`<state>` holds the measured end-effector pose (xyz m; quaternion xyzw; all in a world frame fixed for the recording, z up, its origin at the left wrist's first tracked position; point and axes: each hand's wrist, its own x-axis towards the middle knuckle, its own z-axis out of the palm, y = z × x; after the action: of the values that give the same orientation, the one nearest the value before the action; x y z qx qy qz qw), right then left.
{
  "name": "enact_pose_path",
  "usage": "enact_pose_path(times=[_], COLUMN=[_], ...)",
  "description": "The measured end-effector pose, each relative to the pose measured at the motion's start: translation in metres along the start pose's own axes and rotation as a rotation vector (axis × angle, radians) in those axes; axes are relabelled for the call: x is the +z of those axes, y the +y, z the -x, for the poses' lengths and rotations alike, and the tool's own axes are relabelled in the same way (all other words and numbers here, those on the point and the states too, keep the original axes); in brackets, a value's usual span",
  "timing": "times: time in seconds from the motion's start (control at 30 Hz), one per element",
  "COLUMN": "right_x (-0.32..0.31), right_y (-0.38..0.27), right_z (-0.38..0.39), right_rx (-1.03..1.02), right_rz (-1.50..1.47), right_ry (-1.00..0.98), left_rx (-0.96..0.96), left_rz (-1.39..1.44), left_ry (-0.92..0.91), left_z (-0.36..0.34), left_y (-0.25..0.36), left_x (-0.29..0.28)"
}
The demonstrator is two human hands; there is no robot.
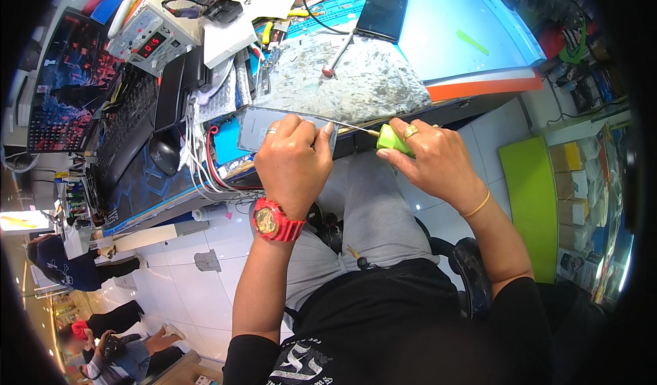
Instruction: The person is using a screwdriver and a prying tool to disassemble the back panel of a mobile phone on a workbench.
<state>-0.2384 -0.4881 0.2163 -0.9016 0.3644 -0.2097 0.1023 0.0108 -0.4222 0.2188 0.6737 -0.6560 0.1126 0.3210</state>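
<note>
My left hand (294, 156), with a red watch at its wrist, is closed on a flat grey phone-sized panel (253, 126) just off the near edge of the bench. My right hand (438, 154) grips a tool by its bright green handle (390, 140). From that handle a thin metal shaft (356, 127) runs left along the panel's upper edge, passing by my left thumb. Whether the shaft touches the panel, I cannot tell. My left fingers hide the panel's middle.
A stained grey work mat (369, 77) covers the bench, holding a small red-tipped tool (328, 71). Behind it lies a black phone (383, 12). A power supply (150, 39), keyboard (126, 118) and mouse (164, 154) stand left. Cables (198, 159) hang nearby.
</note>
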Motion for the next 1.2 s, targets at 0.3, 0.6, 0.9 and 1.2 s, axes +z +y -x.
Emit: enact_pose_path(times=[0.3, 0.6, 0.9, 1.2], right_x=[0.002, 0.002, 0.003, -0.005], right_y=[0.0, -0.007, -0.012, 0.001], right_z=[0.0, -0.005, -0.008, 0.008], right_rx=[-0.012, -0.026, -0.025, -0.029], right_rz=[0.018, 0.072, 0.098, 0.091], right_ry=[0.013, 0.031, 0.035, 0.059], left_rx=[-0.002, -0.014, -0.02, -0.036], left_rz=[-0.005, -0.003, 0.012, 0.013], left_ry=[0.004, 0.003, 0.0, -0.01], left_z=[-0.001, 0.0, 0.0, 0.001], left_y=[0.0, 0.001, 0.0, 0.001], left_x=[0.0, 0.0, 0.0, -0.001])
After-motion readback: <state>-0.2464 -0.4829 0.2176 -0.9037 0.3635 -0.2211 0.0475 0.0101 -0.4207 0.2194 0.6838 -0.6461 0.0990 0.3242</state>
